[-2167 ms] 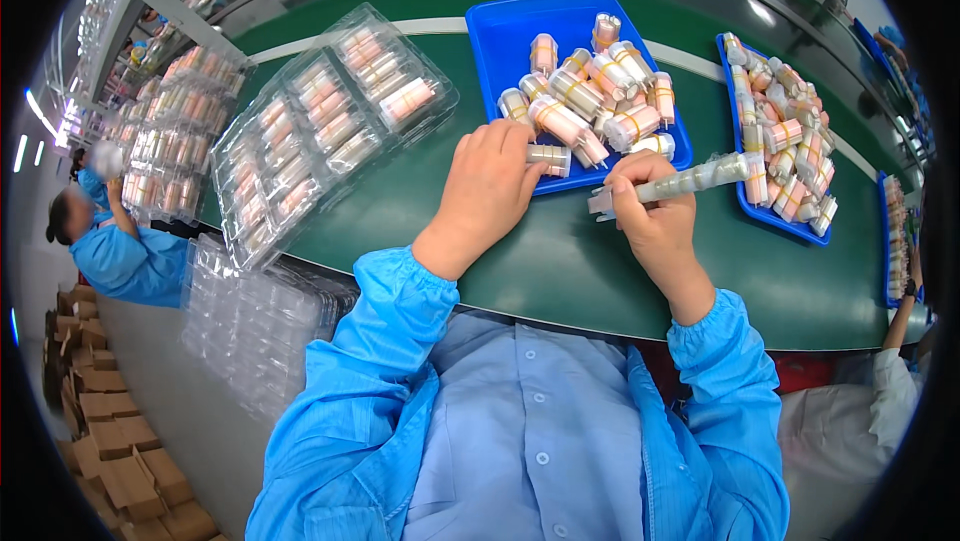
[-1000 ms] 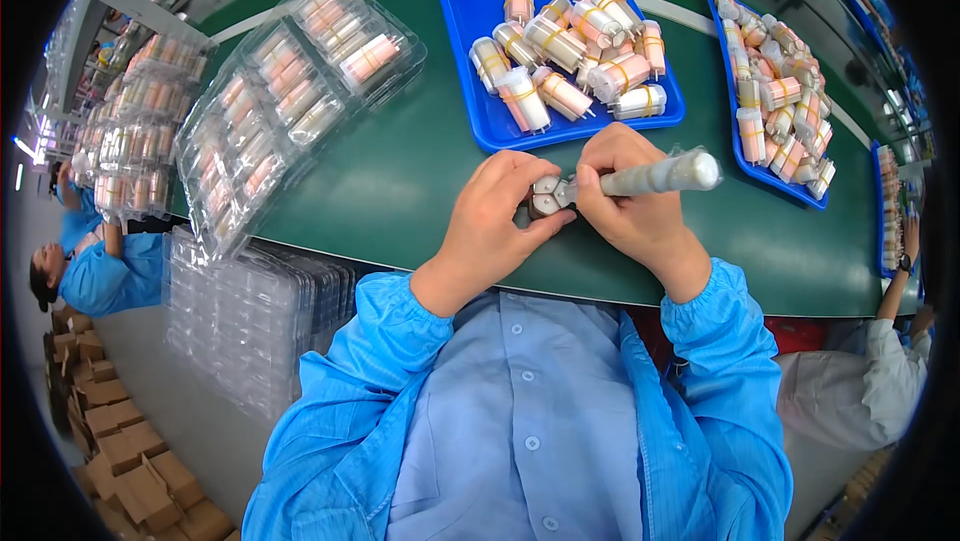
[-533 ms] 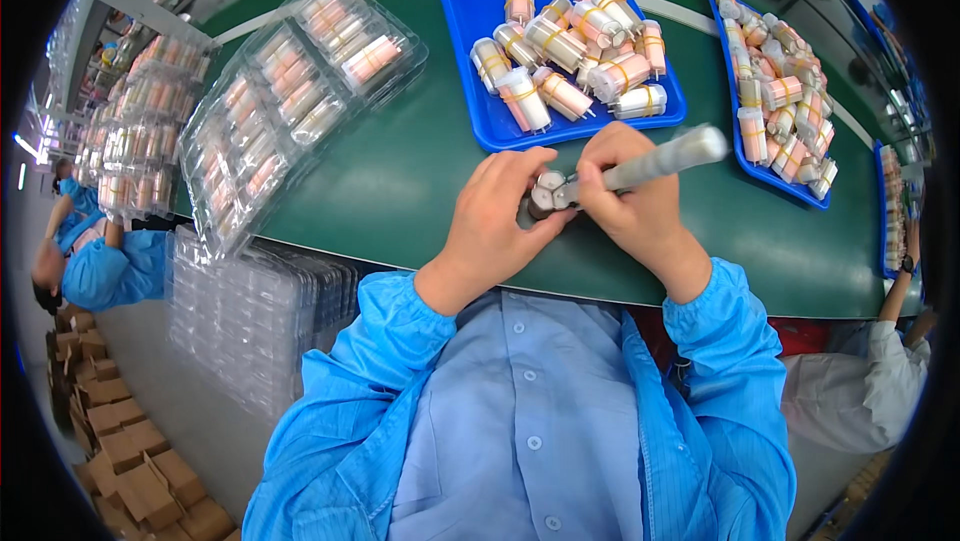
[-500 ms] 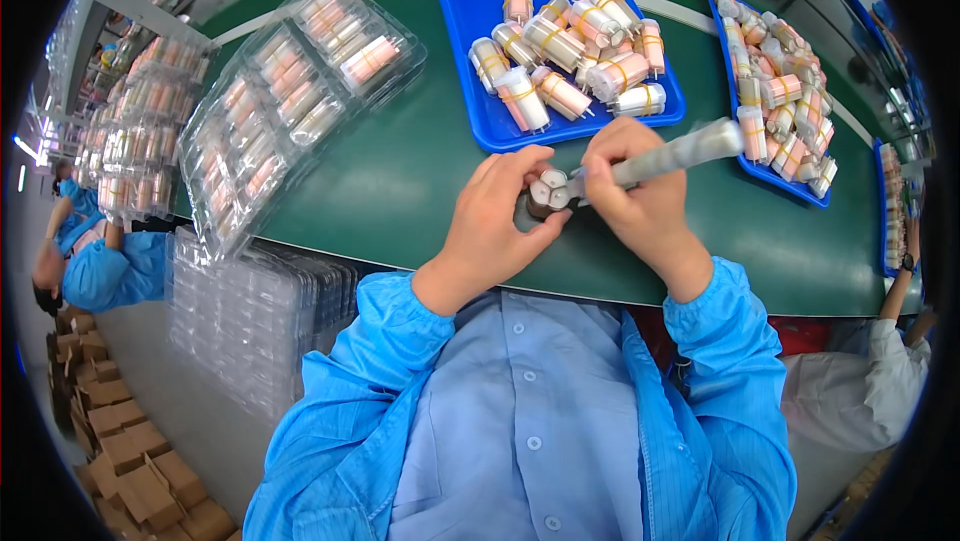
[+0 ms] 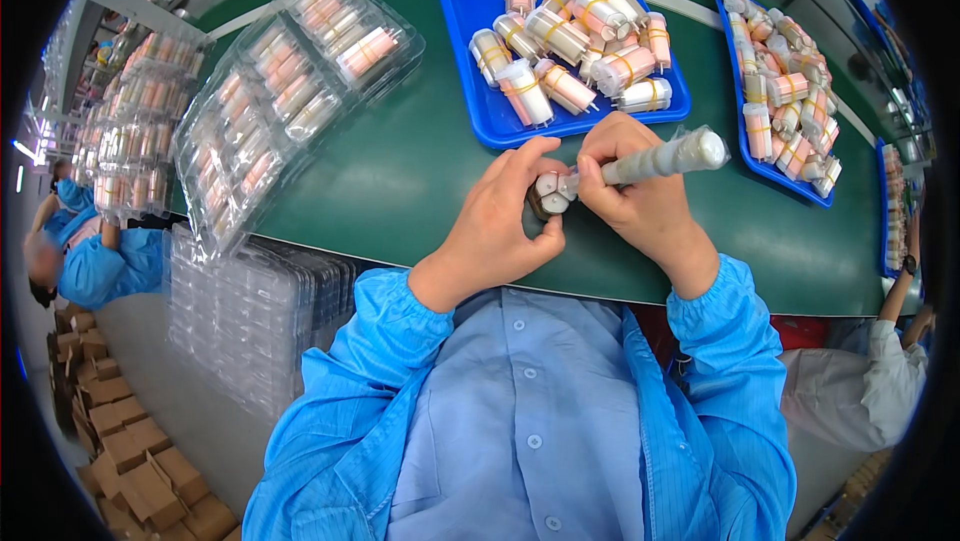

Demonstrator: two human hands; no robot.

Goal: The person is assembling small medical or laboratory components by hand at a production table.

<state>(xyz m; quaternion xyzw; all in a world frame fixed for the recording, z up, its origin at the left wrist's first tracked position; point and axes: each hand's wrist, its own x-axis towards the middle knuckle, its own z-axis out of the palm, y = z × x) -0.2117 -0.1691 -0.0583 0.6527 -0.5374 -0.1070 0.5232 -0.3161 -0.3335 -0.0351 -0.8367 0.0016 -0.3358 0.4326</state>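
My left hand [image 5: 490, 229] is closed around a short bundle of three cylinders [image 5: 552, 193], with its pale round ends facing up. Gripped in my right hand [image 5: 648, 216] is a thick, pale, pen-shaped tool [image 5: 668, 157] that looks wrapped in clear film. The tool's narrow front end reaches the bundle's right side; my fingers partly hide the exact contact. Just beyond my hands, a blue tray [image 5: 457, 36] holds several similar bundles [image 5: 525, 93], pink and white, with yellow bands around them.
Another blue tray [image 5: 787, 185] of bundles stands to the right on the green table [image 5: 420, 201]. A filled clear plastic tray [image 5: 398, 81] lies at the left. Below the table edge are stacked clear trays [image 5: 240, 311] and cardboard boxes [image 5: 150, 491]. Co-workers in blue [image 5: 110, 266] and white [image 5: 850, 396] flank me.
The tool's rear end has swung slightly left and toward me, with my right hand turning along with it. My left hand still holds the bundle, shifted very little.
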